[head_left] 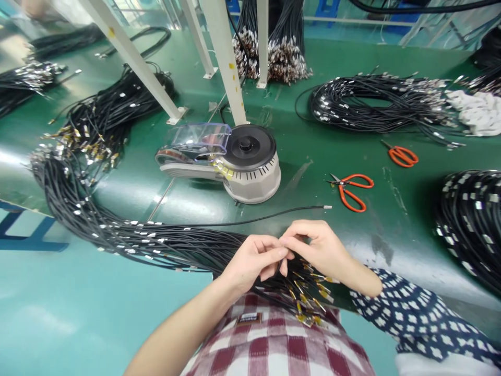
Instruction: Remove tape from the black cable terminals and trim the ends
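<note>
My left hand (258,261) is closed in a pinch at the table's front edge, with a thin black cable (279,267) showing at its fingers. Fingertip to fingertip with it, my right hand (319,245) is also pinched shut; whatever lies between its fingers is too small and covered to make out. Below both hands runs a thick bundle of black cables (188,243), its ends wrapped in yellowish tape (309,300) fanning out over my checked apron (270,344). One loose cable with a silvery tip (327,207) lies just beyond my hands.
A round tape dispenser (252,177) stands ahead on the green table. Orange-handled snips (354,192) and a second orange pair (403,156) lie to the right. Coiled cables (376,104) sit behind, another coil (473,224) far right. White metal posts (227,62) rise behind the dispenser.
</note>
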`<state>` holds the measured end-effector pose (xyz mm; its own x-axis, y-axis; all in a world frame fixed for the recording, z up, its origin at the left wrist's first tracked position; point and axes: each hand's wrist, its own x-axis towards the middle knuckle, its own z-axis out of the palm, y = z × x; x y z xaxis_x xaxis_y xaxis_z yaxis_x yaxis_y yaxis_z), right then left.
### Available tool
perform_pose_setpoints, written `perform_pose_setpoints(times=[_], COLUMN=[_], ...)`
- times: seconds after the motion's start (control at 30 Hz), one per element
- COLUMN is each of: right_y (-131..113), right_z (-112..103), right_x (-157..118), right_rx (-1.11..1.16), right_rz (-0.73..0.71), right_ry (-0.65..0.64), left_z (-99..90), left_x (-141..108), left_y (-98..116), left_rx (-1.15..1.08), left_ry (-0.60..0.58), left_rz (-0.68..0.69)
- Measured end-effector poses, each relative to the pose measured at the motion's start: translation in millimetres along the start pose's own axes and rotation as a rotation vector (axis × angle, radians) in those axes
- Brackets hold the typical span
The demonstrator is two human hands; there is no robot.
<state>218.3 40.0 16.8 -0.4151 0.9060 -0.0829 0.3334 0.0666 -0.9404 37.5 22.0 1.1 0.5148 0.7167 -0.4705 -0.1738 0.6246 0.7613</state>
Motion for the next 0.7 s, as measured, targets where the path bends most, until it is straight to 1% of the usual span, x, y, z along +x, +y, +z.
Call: perform_pose_setpoints(times=[0.1,0.17,0.2,0.23,0.27,0.3,0.37,0.4,0.47,0.53,0.6,0.67,0.7], right_y=[-2.3,-1.0,1.4,5.3,10.9,18.1,35.9,45.5,63.0,74.6,77.6,71.2,64.7], right_z=[3.8,-0.1,-5.5,-13.5,-24.0,-36.3,-62.7,-74.6,-91.4,-97.4,-96.2,-93.2,-92.4], right_x=[-3.6,-3.9,-3.4,-2.5,-1.5,-0.7,-0.6,-1.4,-4.6,-8.4,-10.7,-10.8,-10.2], right_rx=[-0.080,-0.048,-0.019,0.000,-0.005,-0.042,-0.248,-0.361,-0.535,-0.594,-0.587,-0.492,-0.386], right_rz=[-0.028,-0.033,-0.026,-0.014,0.001,0.019,0.037,0.056,0.095,0.100,0.078,0.065,0.067], right_ry=[0.007,-0.031,-0.051,-0.053,-0.029,0.027,0.215,0.260,0.295,0.315,0.332,0.320,0.309], left_z=[-3.4,-6.7,-8.3,-9.7,-10.8,-11.4,-11.3,-10.7,-8.0,-3.7,2.1,8.9,12.4], left_x=[0.6,0.3,-0.2,-1.0,-1.9,-2.9,-4.8,-5.5,-5.9,-5.0,-3.2,-1.4,-0.9], left_y=[-3.1,-3.9,-3.8,-3.4,-2.9,-2.3,-1.4,-1.4,-2.5,-5.7,-11.2,-18.1,-21.5], left_rx=[-0.027,-0.029,-0.026,-0.022,-0.020,-0.022,-0.040,-0.052,-0.070,-0.056,0.008,0.120,0.193], left_ry=[-0.021,-0.074,-0.101,-0.125,-0.142,-0.152,-0.174,-0.193,-0.222,-0.220,-0.186,-0.132,-0.101], left_rz=[-0.038,-0.064,-0.076,-0.084,-0.087,-0.087,-0.089,-0.096,-0.119,-0.119,-0.092,-0.048,-0.019])
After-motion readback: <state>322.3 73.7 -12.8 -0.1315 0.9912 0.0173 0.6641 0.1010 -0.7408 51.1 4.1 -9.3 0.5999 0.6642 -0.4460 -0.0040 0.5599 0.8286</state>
